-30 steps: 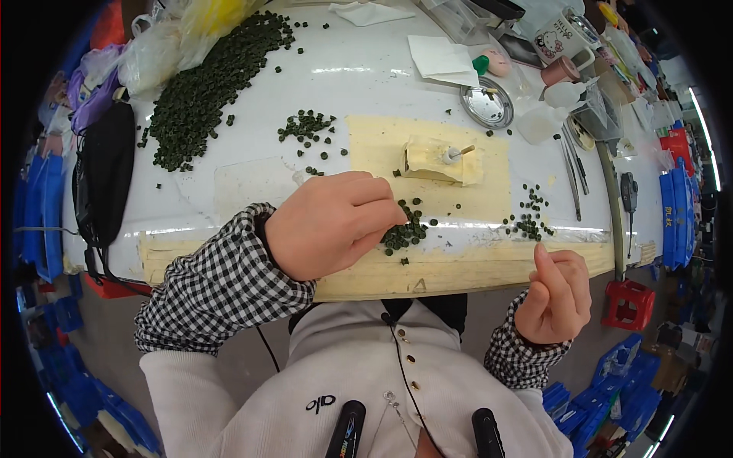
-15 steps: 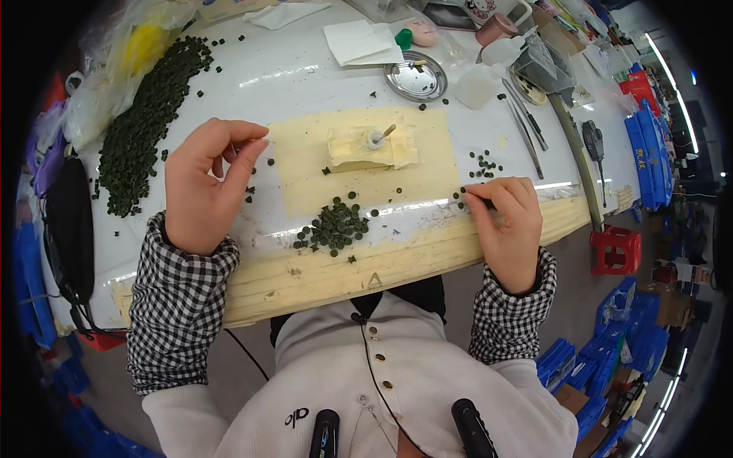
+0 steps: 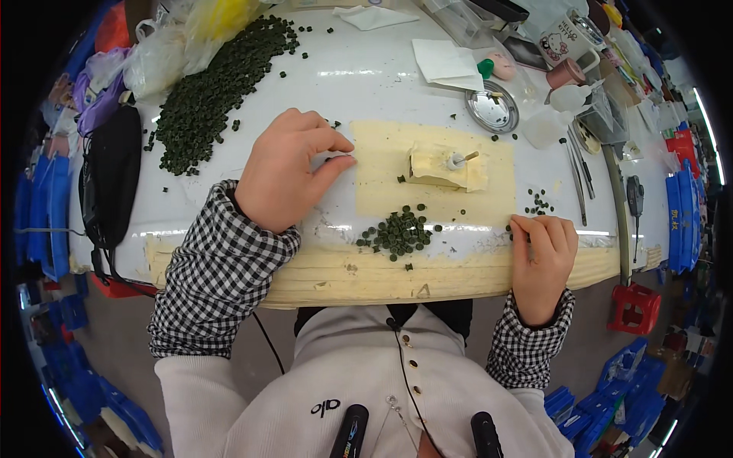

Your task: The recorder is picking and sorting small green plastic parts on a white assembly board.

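My left hand (image 3: pixel 289 172) hovers at the left edge of a pale yellow sheet (image 3: pixel 378 153). Its thumb and forefinger point toward each other with a narrow gap, and I see nothing between them. On the sheet sits a small block (image 3: pixel 439 172) covered in cream material, with a white round piece (image 3: pixel 456 161) and a thin brown stick on top. My right hand (image 3: pixel 546 252) rests near the bench edge, thumb and forefinger pinched beside tiny dark green pieces (image 3: pixel 510 228); what they grip is hidden. Small dark green parts (image 3: pixel 401 233) lie piled between my hands.
A large heap of dark green parts (image 3: pixel 206 99) covers the far left. Several small discs (image 3: pixel 539 201) lie beyond my right hand. Tweezers (image 3: pixel 576 179), a round metal dish (image 3: pixel 492 109), white paper (image 3: pixel 445 65) and a mug (image 3: pixel 561 42) are farther right. A black pouch (image 3: pixel 113 179) hangs left.
The whole view has swung, so the table appears farther right. Against the table, my right hand has shifted slightly nearer and left; my left thumb and forefinger are a little farther apart.
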Tool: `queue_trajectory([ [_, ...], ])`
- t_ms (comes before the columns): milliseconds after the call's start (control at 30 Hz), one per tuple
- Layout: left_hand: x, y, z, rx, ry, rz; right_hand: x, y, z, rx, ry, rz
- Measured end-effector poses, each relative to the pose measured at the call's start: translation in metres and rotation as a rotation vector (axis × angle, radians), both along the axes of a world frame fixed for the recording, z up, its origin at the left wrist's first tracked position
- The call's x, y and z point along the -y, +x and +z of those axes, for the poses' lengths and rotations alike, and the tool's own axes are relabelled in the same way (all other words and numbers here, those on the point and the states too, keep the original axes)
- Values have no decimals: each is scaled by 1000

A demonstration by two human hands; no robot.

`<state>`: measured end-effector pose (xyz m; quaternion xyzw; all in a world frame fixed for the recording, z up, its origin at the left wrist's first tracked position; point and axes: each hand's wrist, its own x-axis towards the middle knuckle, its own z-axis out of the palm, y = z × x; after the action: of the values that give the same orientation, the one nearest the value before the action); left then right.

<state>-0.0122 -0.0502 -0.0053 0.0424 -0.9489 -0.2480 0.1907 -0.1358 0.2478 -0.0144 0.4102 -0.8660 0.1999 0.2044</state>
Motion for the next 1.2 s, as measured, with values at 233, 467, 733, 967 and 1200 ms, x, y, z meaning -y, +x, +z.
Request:
queue_trajectory([
  [233,-5,-1,-4,-40,-104,7,-2,-2,1,95,18,-9],
  [467,-44,8,7,-81,426,-209,-2,-5,3,197,-28,40],
  [733,-52,13,8,109,859,-401,7,1,10,285,-174,61],
  [967,-49,11,9,255,1473,-247,36,22,35,460,-337,288],
  [1200,-48,9,4,215,1538,-220,61,28,41,678,-389,460],
])
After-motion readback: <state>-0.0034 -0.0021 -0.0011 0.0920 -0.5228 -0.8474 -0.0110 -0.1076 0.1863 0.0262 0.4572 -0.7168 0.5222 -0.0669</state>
